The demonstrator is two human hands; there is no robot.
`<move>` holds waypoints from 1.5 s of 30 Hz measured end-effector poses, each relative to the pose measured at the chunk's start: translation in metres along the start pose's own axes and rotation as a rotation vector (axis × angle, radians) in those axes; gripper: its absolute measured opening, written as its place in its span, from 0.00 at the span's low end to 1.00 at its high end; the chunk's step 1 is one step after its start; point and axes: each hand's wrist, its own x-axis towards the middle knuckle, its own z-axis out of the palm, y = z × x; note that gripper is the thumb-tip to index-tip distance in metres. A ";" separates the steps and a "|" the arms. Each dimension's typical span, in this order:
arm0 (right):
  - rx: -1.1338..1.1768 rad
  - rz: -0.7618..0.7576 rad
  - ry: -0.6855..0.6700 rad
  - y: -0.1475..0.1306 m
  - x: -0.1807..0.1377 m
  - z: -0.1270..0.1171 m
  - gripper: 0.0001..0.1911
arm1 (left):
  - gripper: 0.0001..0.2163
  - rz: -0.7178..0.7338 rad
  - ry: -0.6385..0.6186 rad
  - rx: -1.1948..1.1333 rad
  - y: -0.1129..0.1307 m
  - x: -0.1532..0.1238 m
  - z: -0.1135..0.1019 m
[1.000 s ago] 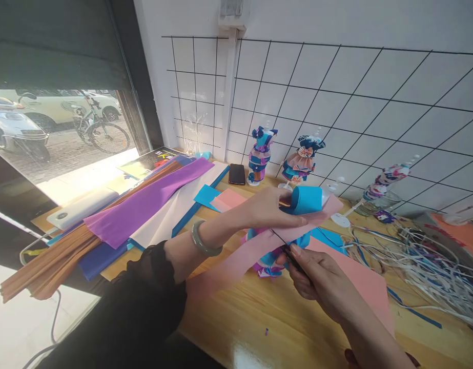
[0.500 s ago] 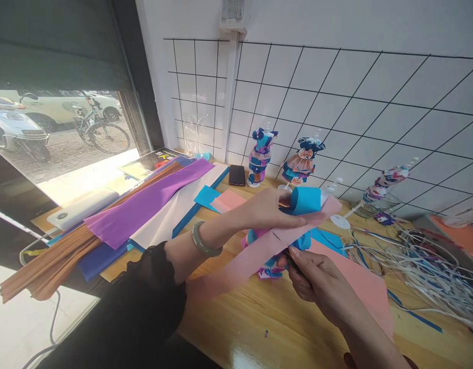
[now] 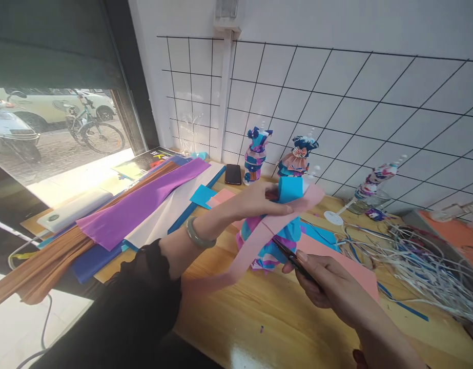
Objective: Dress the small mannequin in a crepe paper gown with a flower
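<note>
Withdrawing scissors (image 3: 288,254) from pink strip (image 3: 255,238), apparently notched.

The left hand (image 3: 259,205) pinches a pink paper strip (image 3: 244,256) under the thumb, with a blue paper roll (image 3: 290,188) held against it. The strip sags down toward the person's sleeve. The right hand (image 3: 328,287) grips dark scissors (image 3: 288,254), tips at the strip's lower edge. A paper-dressed doll (image 3: 276,246) stands on the worktop (image 3: 259,318) just behind the strip. A pink sheet (image 3: 351,271) lies beneath the right hand.
</note>
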 end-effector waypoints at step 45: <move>-0.032 0.005 0.148 -0.018 0.008 0.024 0.26 | 0.18 0.041 0.080 -0.006 0.002 -0.004 0.013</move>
